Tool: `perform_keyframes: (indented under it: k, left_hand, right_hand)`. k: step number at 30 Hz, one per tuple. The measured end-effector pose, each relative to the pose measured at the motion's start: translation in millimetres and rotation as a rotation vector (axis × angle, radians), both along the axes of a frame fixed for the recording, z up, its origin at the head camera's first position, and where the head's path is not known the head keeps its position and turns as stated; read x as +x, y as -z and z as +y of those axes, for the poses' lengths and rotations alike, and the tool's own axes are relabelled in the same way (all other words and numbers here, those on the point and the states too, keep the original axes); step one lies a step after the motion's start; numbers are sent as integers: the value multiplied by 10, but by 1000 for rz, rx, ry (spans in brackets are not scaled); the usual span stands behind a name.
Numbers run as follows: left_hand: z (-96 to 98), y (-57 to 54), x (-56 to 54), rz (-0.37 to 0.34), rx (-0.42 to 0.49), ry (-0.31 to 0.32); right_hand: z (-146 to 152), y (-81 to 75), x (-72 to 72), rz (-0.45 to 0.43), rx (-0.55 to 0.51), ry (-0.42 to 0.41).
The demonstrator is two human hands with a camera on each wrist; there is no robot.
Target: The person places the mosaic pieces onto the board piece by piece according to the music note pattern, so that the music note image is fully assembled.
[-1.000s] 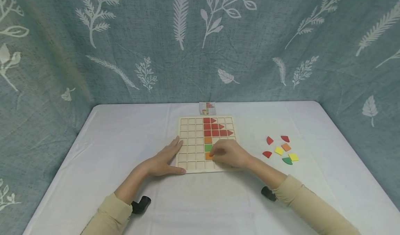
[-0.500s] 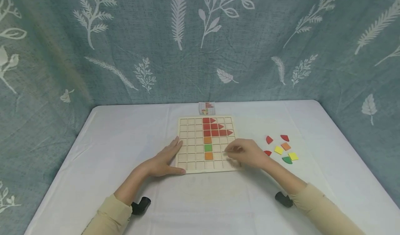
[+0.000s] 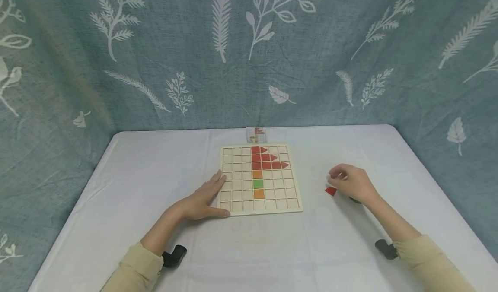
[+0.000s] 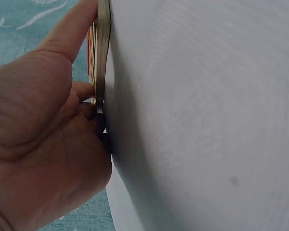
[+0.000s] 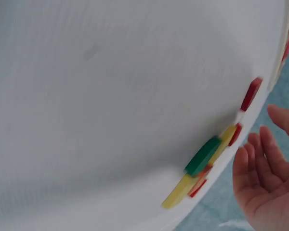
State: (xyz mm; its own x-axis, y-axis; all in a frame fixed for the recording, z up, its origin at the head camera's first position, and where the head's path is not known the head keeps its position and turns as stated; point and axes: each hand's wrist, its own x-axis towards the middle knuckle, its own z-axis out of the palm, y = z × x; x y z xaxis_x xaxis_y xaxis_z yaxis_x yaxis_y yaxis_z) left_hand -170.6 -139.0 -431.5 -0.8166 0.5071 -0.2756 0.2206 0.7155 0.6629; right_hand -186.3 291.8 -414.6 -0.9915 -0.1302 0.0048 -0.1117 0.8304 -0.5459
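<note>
Head view: right grip loosely curved near a red piece.

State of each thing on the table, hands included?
Grid board: flat, partly filled
Left hand: fingers extended, touching board's left edge
Right hand: fingers loosely curled, holding nothing visible
Green square: in cell between orange squares
Red squares: in cells
Pattern card: lying beyond board's far edge
Curved green piece: loose on tablecloth
Yellow pieces: loose
Other red pieces: loose
Other orange piece: loose
</note>
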Motion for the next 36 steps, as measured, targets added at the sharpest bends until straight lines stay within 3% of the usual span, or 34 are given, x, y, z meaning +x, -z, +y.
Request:
perform_keyframes:
  k: [6, 13, 25, 36]
  left_hand:
    - [19, -50, 11, -1, 8, 3]
    - [25, -82, 16, 1, 22, 7]
    - [20, -89, 12, -8, 25, -3]
    - [13, -111, 17, -20, 24, -7]
  right_hand:
    - [121, 16, -55, -37, 11, 38]
    - [145, 36, -120, -42, 24, 20]
    - [151, 45, -149, -47, -19, -141]
    - [144, 63, -155, -85, -22, -69]
